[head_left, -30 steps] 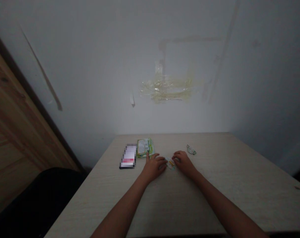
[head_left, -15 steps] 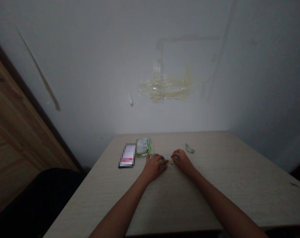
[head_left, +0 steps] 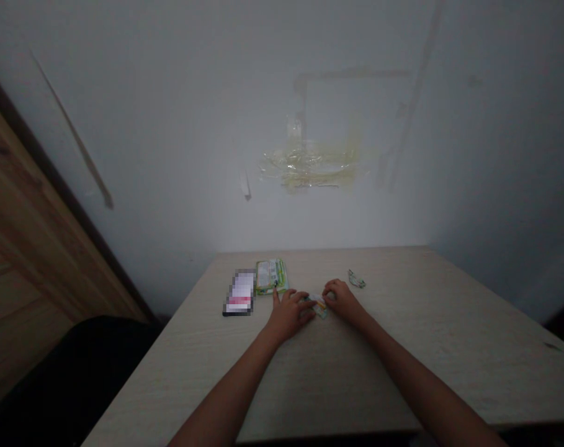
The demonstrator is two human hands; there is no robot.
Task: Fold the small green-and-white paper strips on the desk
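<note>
A small flat printed piece [head_left: 319, 306], whitish with yellow and light blue, lies on the table between my hands; its exact kind is too small and dim to make out. My left hand [head_left: 288, 315] rests palm down at its left side, fingers spread, with fingertips touching its edge. The little finger points up toward a green and white packet [head_left: 272, 276]. On the other side, my right hand [head_left: 342, 299] has its fingers bent and pinched together at the piece's right edge. The fingertips cover that edge.
Left of the packet lies a phone [head_left: 239, 293] with a blurred screen. A crumpled green and white wrapper [head_left: 357, 279] is beyond my right hand. The pale wooden table [head_left: 449, 323] meets a wall with peeling clear tape [head_left: 314, 167]. A dark chair [head_left: 77, 372] stands at left.
The fingers of my left hand have shifted slightly, thumb and forefinger a little further apart. My right hand stays at the printed piece's edge with barely any movement.
</note>
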